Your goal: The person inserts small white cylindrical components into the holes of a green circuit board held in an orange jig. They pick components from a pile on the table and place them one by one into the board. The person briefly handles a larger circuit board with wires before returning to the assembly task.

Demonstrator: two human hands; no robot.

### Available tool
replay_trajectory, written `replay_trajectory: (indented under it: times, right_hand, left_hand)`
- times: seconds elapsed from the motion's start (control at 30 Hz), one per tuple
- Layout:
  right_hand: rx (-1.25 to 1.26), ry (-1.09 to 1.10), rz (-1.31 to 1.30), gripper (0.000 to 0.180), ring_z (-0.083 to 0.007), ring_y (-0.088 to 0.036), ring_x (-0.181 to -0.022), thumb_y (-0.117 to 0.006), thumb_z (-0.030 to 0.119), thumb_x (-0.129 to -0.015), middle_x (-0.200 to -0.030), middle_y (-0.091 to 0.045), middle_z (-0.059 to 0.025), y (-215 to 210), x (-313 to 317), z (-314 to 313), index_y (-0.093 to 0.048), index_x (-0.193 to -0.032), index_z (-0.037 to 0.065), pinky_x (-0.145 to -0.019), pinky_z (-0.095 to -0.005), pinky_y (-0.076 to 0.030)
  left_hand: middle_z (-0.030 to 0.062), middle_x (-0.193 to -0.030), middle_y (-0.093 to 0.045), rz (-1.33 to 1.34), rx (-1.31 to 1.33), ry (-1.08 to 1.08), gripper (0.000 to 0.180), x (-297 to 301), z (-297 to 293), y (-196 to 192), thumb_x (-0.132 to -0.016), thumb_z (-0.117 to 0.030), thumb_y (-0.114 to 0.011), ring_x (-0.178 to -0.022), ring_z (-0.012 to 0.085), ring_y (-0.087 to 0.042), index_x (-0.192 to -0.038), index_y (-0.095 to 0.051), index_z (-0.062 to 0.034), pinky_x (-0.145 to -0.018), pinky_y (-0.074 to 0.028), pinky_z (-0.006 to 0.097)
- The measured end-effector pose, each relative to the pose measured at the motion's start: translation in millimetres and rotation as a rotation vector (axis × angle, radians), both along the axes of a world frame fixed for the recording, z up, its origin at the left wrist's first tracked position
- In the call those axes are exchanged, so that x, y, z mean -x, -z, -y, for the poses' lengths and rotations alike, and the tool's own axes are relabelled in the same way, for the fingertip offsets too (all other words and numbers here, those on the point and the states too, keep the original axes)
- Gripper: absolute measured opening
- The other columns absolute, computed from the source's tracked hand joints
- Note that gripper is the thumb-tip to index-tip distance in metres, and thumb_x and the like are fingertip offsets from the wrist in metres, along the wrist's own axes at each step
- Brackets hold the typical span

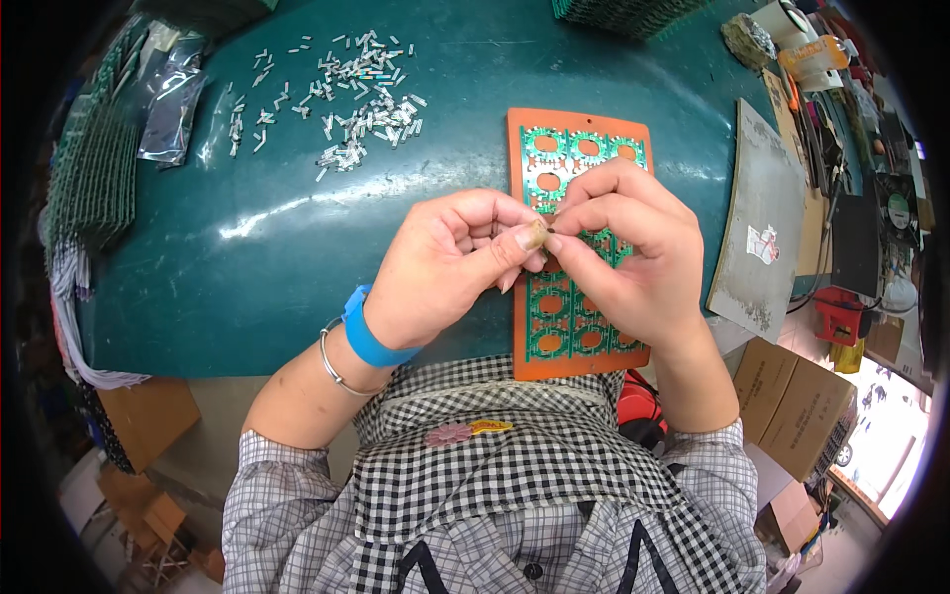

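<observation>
My left hand (445, 252) and my right hand (638, 252) meet fingertip to fingertip above an orange tray (582, 370). Thumb and forefinger are closed on each hand, pinching at one spot. A tiny dark bit shows between the right fingertips, too small to name; whatever the left fingers hold is hidden. Beneath the hands, green circuit boards (550, 342) with round cut-outs fill the tray in rows, and my right hand covers part of them.
Many small pale slim parts (371, 109) lie scattered at the far left. A silvery bag (173, 104) lies beside green stacked racks (94, 188). Right of the tray is a worn grey board (757, 223), with a bottle (819, 54) and tools beyond. Cardboard boxes (797, 401) stand lower right.
</observation>
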State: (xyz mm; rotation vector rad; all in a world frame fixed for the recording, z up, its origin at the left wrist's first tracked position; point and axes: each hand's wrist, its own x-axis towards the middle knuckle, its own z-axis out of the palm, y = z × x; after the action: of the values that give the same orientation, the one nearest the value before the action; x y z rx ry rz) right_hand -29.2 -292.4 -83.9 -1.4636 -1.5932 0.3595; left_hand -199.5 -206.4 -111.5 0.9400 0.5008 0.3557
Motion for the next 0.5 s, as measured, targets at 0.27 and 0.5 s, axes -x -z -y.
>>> replay_trajectory:
  times: [0.27, 0.5]
  right_hand:
    - [0.029, -0.047, -0.027, 0.015, -0.0177, -0.064, -0.073, -0.073, -0.005, -0.066, -0.083, -0.062, -0.0056, -1.5, -3.1, 3.4, -0.066, -0.078, 0.002, -0.061, -0.0276, -0.053]
    - [0.018, -0.044, -0.025, 0.017, -0.0181, -0.065, -0.074, -0.073, -0.007, -0.066, -0.085, -0.062, -0.0057, 1.6, -2.5, 4.4, -0.067, -0.08, 0.002, -0.062, -0.0276, -0.053]
  left_hand:
    - [0.0035, -0.085, -0.066, 0.013, 0.177, 0.116, 0.018, 1.5, -9.2, -0.3, -0.095, -0.018, -0.06, -0.066, 0.0035, -0.053, -0.099, -0.064, -0.0009, -0.057, -0.042, 0.015]
    - [0.0041, -0.087, -0.067, 0.01, 0.266, 0.188, 0.017, 2.9, -13.3, 2.0, -0.093, -0.016, -0.063, -0.068, 0.0035, -0.055, -0.101, -0.063, -0.0008, -0.055, -0.042, 0.015]
